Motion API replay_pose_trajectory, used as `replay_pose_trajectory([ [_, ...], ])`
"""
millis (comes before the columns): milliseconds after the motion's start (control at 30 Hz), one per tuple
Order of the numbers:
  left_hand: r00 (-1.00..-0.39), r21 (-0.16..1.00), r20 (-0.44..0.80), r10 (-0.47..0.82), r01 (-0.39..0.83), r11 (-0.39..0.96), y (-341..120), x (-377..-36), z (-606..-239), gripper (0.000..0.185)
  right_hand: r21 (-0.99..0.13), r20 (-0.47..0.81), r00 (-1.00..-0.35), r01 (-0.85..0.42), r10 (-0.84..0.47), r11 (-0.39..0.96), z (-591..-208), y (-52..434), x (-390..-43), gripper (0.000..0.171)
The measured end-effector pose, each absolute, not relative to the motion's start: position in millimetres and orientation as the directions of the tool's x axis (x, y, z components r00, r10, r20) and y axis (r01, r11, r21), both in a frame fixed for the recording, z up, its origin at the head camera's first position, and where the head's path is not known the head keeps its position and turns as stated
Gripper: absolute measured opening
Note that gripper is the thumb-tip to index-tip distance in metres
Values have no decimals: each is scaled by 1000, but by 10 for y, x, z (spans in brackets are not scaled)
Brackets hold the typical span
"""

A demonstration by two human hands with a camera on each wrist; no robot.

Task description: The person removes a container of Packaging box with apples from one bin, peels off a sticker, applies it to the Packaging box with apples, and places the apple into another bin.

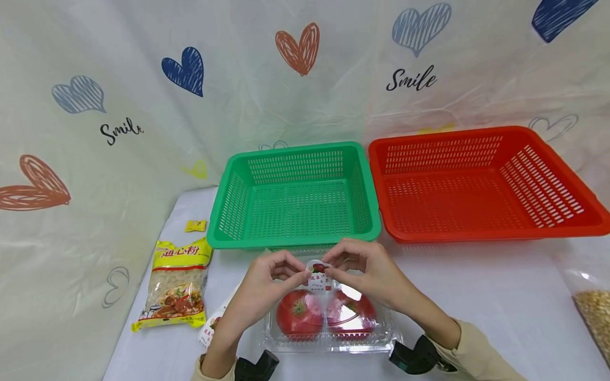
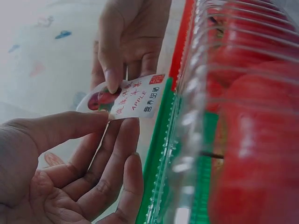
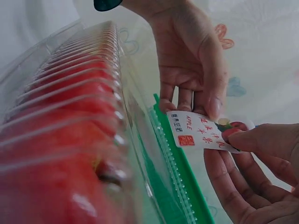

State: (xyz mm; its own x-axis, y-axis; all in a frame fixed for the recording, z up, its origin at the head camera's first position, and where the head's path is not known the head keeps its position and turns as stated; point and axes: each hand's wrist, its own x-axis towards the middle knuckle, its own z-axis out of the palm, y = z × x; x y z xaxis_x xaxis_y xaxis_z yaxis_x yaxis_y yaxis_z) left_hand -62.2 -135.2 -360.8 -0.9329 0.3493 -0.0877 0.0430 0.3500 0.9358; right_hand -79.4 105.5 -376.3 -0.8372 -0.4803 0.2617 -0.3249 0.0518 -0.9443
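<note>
A white sticker label (image 1: 319,280) with an apple picture and the word APPLE is stretched between both hands. My left hand (image 1: 267,288) pinches one end between thumb and fingers. The other end is pinched by my right hand (image 1: 366,272). In both wrist views the label (image 2: 135,98) is held by its picture end, and its lettered end points toward the box. Below the hands stands a closed clear plastic clamshell box (image 1: 295,346) with red apples (image 1: 299,316) inside; two show from above. A strip of similar labels (image 1: 207,332) lies partly hidden behind the left forearm.
Behind the box stand a green basket (image 1: 295,244) and, to its right, a red basket (image 1: 495,235). At left lie a yellow bag of macaroni (image 1: 177,286) and a small yellow packet (image 1: 195,226). A bag of yellowish grains (image 1: 593,315) sits at the right edge.
</note>
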Motion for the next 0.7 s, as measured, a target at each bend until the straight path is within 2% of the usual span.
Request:
replay_pose_trajectory([
  [367,-916,929,-115,386,38,367,-1339,-592,-3651,11,-947,239,-790,-318,-564,44,-3833,1068,-797,18],
  [700,-915,920,-138,379,24,392,-1332,-590,-3661,11,-942,189,-791,-313,-582,118,-3850,1052,-784,19],
])
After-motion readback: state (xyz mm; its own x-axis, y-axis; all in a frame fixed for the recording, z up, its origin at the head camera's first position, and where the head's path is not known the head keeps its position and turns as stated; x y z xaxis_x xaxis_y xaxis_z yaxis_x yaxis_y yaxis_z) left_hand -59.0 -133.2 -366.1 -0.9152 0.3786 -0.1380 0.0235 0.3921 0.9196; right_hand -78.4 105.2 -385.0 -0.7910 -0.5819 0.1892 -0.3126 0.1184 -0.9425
